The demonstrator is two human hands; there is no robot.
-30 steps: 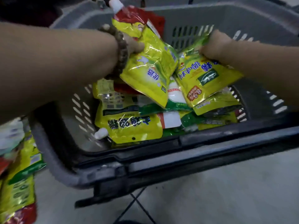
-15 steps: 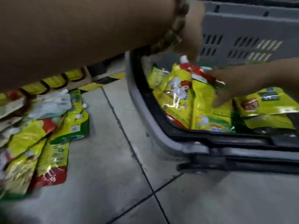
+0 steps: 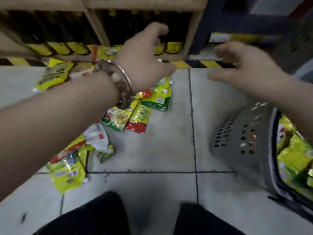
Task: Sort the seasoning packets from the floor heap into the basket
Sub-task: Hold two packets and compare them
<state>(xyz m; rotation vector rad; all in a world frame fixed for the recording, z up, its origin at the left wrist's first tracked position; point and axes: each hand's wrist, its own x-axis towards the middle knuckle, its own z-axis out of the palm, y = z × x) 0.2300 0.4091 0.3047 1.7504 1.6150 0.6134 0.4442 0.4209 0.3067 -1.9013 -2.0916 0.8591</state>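
Left hand (image 3: 145, 58) grip loosely curled, empty, right hand (image 3: 250, 65) grip spread wide, empty

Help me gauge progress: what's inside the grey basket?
Yellow-green seasoning packets lie piled inside the basket. Its near wall and the picture's edge hide the rest of the inside, so how full it is cannot be told.

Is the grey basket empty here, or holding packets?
Holding some: yellow and green packets lie inside the grey basket at the picture's right edge. How full it is cannot be told; the frame crops it.
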